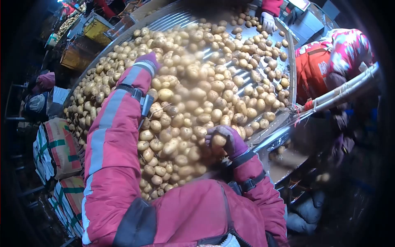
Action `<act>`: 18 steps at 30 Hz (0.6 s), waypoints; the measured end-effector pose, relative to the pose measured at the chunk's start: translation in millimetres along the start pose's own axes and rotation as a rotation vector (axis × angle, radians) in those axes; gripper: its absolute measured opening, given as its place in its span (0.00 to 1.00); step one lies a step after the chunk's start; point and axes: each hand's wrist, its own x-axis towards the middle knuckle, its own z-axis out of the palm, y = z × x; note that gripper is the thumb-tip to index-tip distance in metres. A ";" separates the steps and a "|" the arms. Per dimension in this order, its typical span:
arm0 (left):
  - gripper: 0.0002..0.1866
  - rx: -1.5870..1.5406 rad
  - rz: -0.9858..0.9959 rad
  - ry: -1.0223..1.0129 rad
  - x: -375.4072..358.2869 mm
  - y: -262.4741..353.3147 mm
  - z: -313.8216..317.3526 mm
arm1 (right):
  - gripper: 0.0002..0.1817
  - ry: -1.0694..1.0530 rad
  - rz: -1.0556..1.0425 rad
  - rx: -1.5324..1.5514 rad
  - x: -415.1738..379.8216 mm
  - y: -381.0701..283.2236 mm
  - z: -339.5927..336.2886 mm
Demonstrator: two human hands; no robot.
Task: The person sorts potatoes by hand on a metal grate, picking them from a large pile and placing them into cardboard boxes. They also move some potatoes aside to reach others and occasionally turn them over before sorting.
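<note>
Right hand (224, 142), gloved, closed around one potato (218, 140) at near edge of sorting table (291, 61); left hand (147, 61) buried among potatoes, grip impossible to tell. Risk of potato slipping from loose glove grip, or sleeve (113, 123) pushing others over the edge

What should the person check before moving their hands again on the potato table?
1. Right hand grip: closed around one potato - ok.
2. Left hand: reaches far into the pile, fingers hidden - cannot tell.
3. Potatoes on the table: piled thick, some blurred as if rolling - not ok for a careless reach.
4. Co-worker's white glove: at the far end, apart from both hands - ok.
5. Person in orange vest: beside the right rim, outside the table - ok.
</note>
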 end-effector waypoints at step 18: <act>0.42 -1.469 0.484 -0.631 -254.1 163.3 -53.7 | 0.22 0.106 -0.808 -0.976 -59.8 -5.3 -26.6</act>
